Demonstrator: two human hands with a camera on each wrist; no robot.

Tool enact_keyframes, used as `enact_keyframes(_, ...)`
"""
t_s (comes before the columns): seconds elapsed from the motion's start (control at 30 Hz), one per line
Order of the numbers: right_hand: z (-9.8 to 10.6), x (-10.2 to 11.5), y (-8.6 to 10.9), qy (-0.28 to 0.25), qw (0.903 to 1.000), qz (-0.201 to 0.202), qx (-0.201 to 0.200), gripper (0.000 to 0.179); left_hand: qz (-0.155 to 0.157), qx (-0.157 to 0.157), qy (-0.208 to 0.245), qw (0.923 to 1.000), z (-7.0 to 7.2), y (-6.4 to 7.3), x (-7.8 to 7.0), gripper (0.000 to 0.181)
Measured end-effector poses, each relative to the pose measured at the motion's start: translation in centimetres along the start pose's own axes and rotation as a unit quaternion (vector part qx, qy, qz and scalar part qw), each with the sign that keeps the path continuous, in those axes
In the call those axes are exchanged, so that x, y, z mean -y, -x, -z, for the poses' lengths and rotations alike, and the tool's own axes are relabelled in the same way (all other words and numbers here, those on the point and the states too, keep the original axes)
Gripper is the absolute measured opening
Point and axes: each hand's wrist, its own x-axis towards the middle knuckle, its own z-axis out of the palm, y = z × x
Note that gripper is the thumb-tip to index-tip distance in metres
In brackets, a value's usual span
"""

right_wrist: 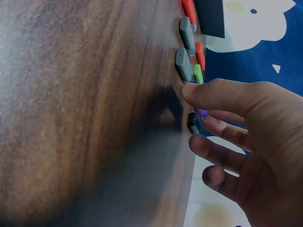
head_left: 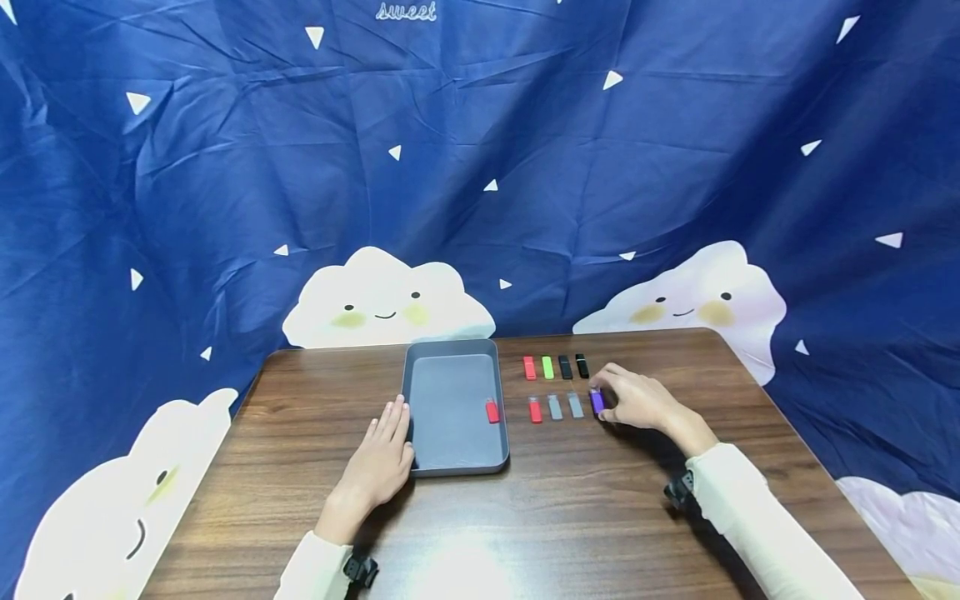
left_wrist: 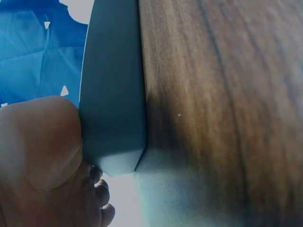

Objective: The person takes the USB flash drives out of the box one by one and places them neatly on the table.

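On the table, my right hand point(head_left: 637, 398) has its thumb and fingertips around a purple USB stick point(head_left: 597, 402), at the right end of the nearer row. In the right wrist view the thumb partly hides the purple USB stick point(right_wrist: 202, 113). My left hand point(head_left: 379, 458) lies along the left side of a grey tray point(head_left: 414, 471), its fingers straight and touching the wall. The left wrist view shows that hand point(left_wrist: 40, 146) against the tray's outer wall point(left_wrist: 113, 94). One red USB stick point(head_left: 492, 411) is inside the tray, near its right wall.
The nearer row also has a red stick point(head_left: 535, 410) and grey sticks point(head_left: 555, 407). Behind it lie a red stick point(head_left: 529, 367), a green stick point(head_left: 547, 367) and black sticks point(head_left: 566, 367). A blue curtain point(head_left: 540, 167) hangs behind the wooden table point(head_left: 585, 517).
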Motion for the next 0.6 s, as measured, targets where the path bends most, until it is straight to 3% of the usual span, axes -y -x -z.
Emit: enact_keyframes(0.6,-1.1,0.0,-0.4,-0.006,1.0,0.002,0.006,0.046,-0.001,-0.004,0.009,1.0,0.1,-0.1,-0.1,0.061)
